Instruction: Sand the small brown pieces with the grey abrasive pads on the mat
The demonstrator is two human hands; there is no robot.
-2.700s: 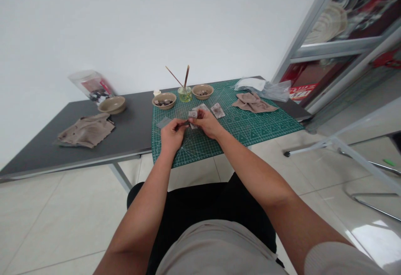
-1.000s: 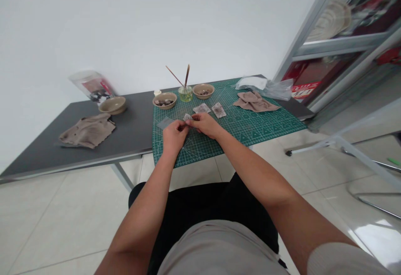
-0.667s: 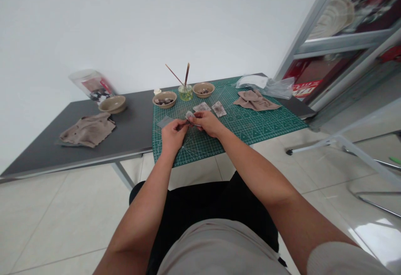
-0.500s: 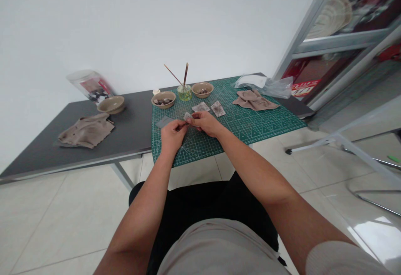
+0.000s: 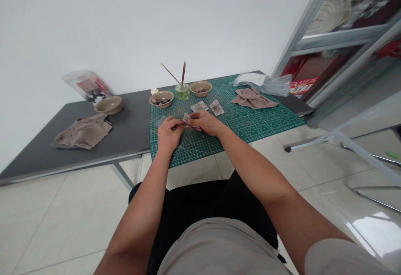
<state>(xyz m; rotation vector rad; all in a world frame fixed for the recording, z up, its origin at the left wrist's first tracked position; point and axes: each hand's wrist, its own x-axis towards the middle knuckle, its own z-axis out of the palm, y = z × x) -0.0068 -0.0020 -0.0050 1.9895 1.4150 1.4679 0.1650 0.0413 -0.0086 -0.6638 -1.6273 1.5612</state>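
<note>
Above the green cutting mat (image 5: 257, 124), my two hands meet with fingertips close together. My right hand (image 5: 205, 122) pinches a small whitish, stained folded sheet (image 5: 186, 118) between thumb and fingers. My left hand (image 5: 169, 135) is closed in a pinch beside it; whatever lies between its fingertips is too small to make out. A flat grey sheet (image 5: 160, 121) lies partly behind my left hand. Just beyond my right hand are two stained whitish squares, one left (image 5: 199, 107) and one right (image 5: 216, 107).
Behind stand a bowl of dark pieces (image 5: 161, 105), a second such bowl (image 5: 201, 94), and a glass jar (image 5: 182, 95) with two thin sticks. A brown cloth (image 5: 254, 99) and plastic bag (image 5: 266, 84) lie right. Leftward are another cloth (image 5: 83, 133), bowl (image 5: 108, 111) and clear container (image 5: 86, 85).
The view has shifted slightly, so the table things sit a little further left. My hands keep their pinch, with the left fingertips slightly further from the folded sheet.
</note>
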